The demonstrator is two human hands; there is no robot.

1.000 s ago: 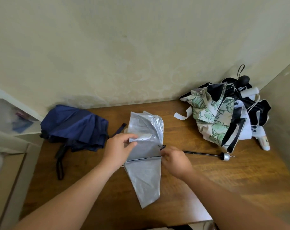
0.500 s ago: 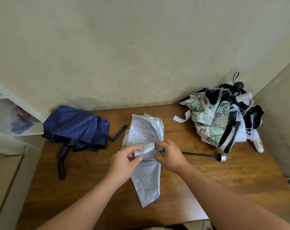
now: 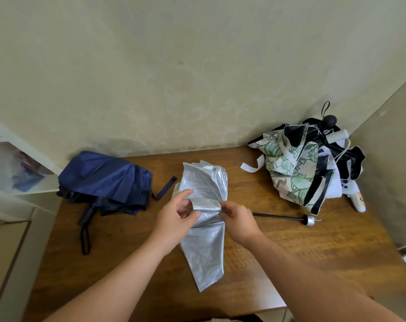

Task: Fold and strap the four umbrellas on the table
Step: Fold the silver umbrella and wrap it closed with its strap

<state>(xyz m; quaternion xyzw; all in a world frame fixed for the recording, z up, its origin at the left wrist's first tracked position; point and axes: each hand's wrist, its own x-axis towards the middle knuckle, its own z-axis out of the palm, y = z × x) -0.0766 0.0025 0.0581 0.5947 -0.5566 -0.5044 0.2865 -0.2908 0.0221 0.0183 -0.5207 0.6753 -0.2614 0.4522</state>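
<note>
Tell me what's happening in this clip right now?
A person is folding the silver umbrella on the table. The left hand and right hand both pinch its canopy at the middle, gathering the pleats; its shaft sticks out to the right. The navy umbrella lies at left, unstrapped. A heap of other umbrellas waits at right.

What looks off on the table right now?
The silver umbrella is odd: its thin black shaft sticks out sideways, extended, while both hands pinch the canopy. Far right, the floral umbrella lies tangled in a heap with black-and-white ones, strap loose.
</note>
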